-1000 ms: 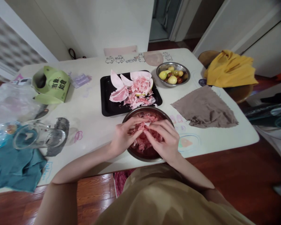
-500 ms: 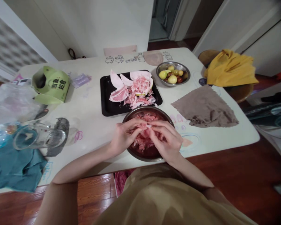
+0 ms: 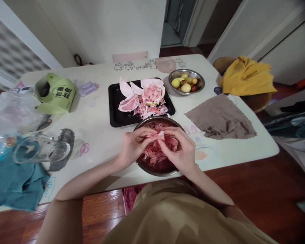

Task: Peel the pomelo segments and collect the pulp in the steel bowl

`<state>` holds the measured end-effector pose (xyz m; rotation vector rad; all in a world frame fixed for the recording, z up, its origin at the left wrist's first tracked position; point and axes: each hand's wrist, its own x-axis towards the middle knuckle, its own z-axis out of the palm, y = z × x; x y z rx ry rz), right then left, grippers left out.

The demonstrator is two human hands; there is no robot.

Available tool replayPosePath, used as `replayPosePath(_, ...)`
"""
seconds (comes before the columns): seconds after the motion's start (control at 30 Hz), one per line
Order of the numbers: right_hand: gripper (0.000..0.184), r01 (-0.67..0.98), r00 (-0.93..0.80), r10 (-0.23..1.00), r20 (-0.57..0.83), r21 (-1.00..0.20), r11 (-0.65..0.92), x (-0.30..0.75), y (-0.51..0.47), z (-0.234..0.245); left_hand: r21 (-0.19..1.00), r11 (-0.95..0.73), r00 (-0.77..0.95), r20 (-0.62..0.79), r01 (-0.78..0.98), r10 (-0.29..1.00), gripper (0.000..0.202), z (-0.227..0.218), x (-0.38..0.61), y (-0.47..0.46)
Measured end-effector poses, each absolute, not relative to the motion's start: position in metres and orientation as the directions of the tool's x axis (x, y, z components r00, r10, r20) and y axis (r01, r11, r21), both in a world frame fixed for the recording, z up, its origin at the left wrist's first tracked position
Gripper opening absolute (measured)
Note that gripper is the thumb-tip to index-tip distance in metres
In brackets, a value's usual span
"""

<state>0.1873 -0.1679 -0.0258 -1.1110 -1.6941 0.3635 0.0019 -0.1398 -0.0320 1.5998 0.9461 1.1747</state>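
My left hand (image 3: 133,145) and my right hand (image 3: 180,149) meet over a steel bowl (image 3: 142,166) of pink pomelo flesh at the table's near edge. Both pinch one pink pomelo piece (image 3: 159,135) with a pale skin between their fingertips, just above the pulp in the bowl. Behind the bowl a black tray (image 3: 115,112) carries a heap of pink pomelo peel and membrane (image 3: 142,98).
A small steel bowl of green and red fruit (image 3: 186,82) stands at the back right. A brown cloth (image 3: 222,118) lies to the right, a yellow cloth (image 3: 246,76) on a stool. Left: green carton (image 3: 54,93), glass jug (image 3: 42,150), teal cloth (image 3: 14,183), plastic bag (image 3: 12,110).
Both hands stay over the bowl and keep working the same pomelo piece; the fingers have shifted slightly and the pale skin shows more. The view has tilted a little.
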Motion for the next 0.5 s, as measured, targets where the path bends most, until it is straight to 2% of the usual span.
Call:
replayPosePath(0.2,0.01,0.443,0.009,0.833,0.553,-0.749,0.492,0.1857,-0.1684,-0.0301,0.93,-0.362,0.302,0.326,0.068,0.896,0.023,-0.0368,0.0001,-0.1387)
replayPosePath(0.4,0.014,0.521,-0.008,0.785,0.62,-0.667,0.533,0.1855,-0.1708,-0.0328,0.863,-0.476,0.309,0.413,0.169,0.857,0.024,-0.0343,-0.001,-0.137)
replayPosePath(0.5,0.015,0.527,-0.002,0.77,0.638,-0.654,0.542,0.1857,-0.1718,-0.0323,0.848,-0.494,0.291,0.432,0.19,0.854,0.017,-0.0327,-0.0004,-0.1376)
